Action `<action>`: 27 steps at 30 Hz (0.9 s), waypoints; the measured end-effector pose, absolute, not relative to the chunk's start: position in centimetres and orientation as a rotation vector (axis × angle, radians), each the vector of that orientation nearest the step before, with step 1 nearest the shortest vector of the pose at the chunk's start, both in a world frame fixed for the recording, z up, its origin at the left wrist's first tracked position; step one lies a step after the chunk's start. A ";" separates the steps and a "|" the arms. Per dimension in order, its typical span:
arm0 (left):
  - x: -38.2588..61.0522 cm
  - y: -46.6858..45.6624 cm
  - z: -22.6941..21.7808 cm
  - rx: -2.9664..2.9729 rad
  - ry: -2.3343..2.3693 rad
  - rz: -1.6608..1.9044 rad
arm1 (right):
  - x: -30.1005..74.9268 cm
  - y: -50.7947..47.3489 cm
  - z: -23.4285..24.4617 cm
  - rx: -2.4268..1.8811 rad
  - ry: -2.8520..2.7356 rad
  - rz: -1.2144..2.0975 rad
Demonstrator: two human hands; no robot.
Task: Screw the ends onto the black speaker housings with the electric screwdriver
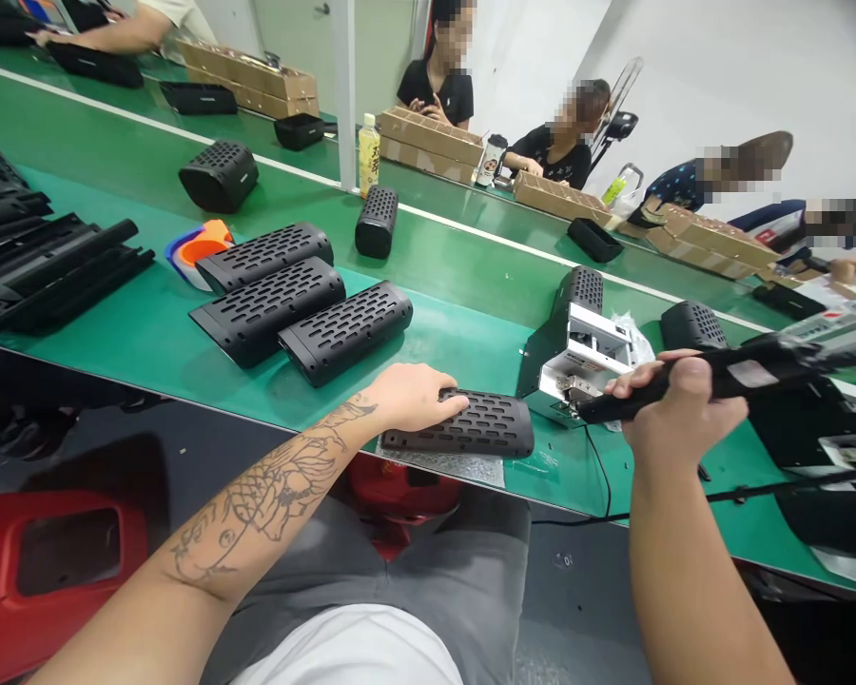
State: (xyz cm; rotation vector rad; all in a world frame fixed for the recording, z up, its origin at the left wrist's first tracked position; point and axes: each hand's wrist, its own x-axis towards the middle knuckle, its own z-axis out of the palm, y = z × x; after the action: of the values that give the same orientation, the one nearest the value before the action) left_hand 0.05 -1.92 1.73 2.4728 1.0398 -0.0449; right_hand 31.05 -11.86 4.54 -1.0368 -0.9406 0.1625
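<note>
My left hand point(418, 398) grips the left end of a black slotted housing point(489, 421), its thumb lying over the top. Under that housing, at the table's front edge, is a sheet of bubble wrap point(471, 468). My right hand point(677, 400) is wrapped round a black electric screwdriver point(728, 374), held almost level with its tip pointing left. The tip is at the front of a silver screw feeder point(589, 357); whether it touches a screw I cannot tell. Left of my left hand, three similar housings point(349, 328) lie side by side on the green mat.
Black panels point(49, 257) are piled at the left. An orange and blue tape roll point(204, 249) sits behind the housings. A cable point(599, 466) hangs beside the feeder. Across the green conveyor point(457, 247), people work at cardboard boxes point(428, 143). A red stool point(57, 571) stands lower left.
</note>
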 end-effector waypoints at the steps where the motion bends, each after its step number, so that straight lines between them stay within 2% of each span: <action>1: 0.1 -2.0 1.5 2.467 1.027 -0.030 | 30.5 -12.1 5.1 -1.036 -0.922 0.140; 8: 0.0 -2.6 1.2 2.466 1.048 0.016 | 31.6 -9.1 5.5 -1.128 -0.947 -0.167; 15: -0.1 -2.2 0.8 2.471 1.016 0.044 | 33.5 -9.8 3.3 -1.090 -1.001 0.017; 20: 0.0 -2.1 0.6 2.459 1.015 0.076 | 29.6 -13.2 5.8 -0.979 -0.978 0.180; 24: 0.0 -2.1 0.3 2.452 1.023 0.103 | 24.7 -15.2 7.7 -0.818 -1.145 0.487; 27: -0.2 -2.0 -0.5 2.473 0.949 0.266 | 21.9 -15.3 8.0 -0.711 -1.254 0.625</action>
State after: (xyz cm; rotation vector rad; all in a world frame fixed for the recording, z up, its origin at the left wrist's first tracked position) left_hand -0.21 -1.95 -0.46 2.4731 0.9492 0.2661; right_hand 21.85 -15.35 8.03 -0.7113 -1.2540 0.6250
